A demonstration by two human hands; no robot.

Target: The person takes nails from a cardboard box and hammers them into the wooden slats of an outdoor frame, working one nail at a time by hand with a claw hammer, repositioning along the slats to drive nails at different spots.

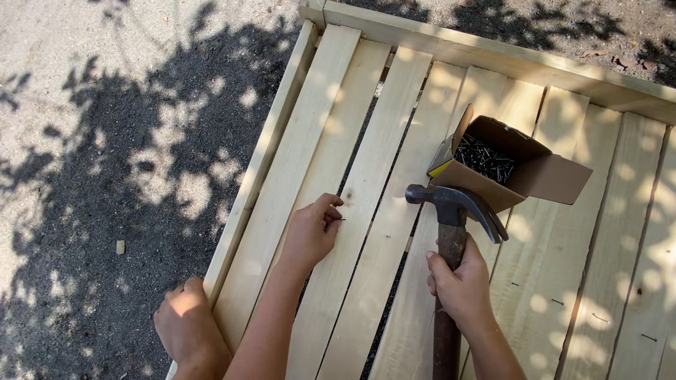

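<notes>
left hand (310, 232) pinching a nail (341, 219) upright on a pale slat (352, 211); right hand (461, 281) clamped on hammer (451, 204), head poised at 3 o'clock of it. nail not yet driven; open box of nails (493, 165) at 1 o'clock.

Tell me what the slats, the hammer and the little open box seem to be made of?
Slats: pale bare wood, grain showing, apparently unpainted. Hammer, gripped by the right hand: dark head, likely steel with a dull finish; brown handle, probably wood. Box: brown cardboard with folded flaps, holding dark nails, seemingly metal. The left hand pinches one small nail against a slat.
</notes>
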